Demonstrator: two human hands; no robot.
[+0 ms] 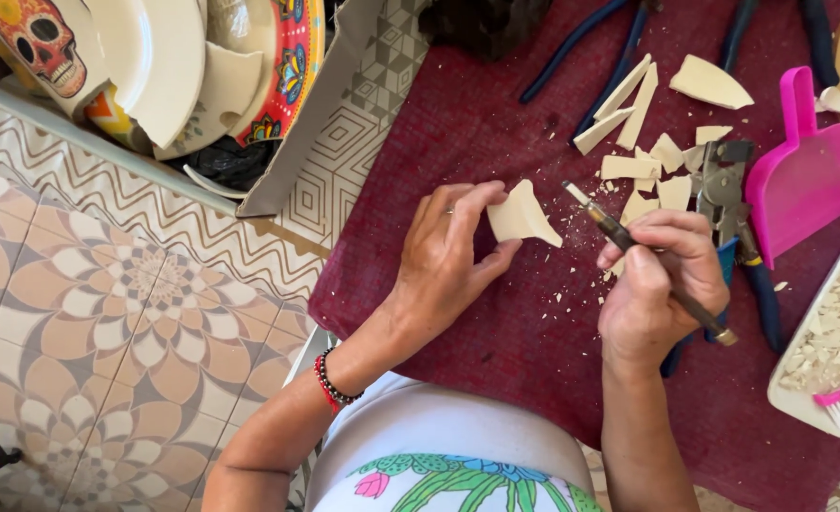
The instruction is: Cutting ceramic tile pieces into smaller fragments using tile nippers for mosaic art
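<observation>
The left hand pinches a cream ceramic shard between thumb and fingertips, holding it just above the maroon cloth. The right hand is closed around a slim cutting tool, gripped like a pen, its tip near the shard's right edge, not clearly touching. Beyond the tool, on the cloth, lie loose shards, nippers and a pink dustpan.

The view is bright with soft, even daylight that gives only weak shadows under the hands on the dark red cloth, colours are strong, focus is sharp in the middle, and the edges bend slightly outward.
</observation>
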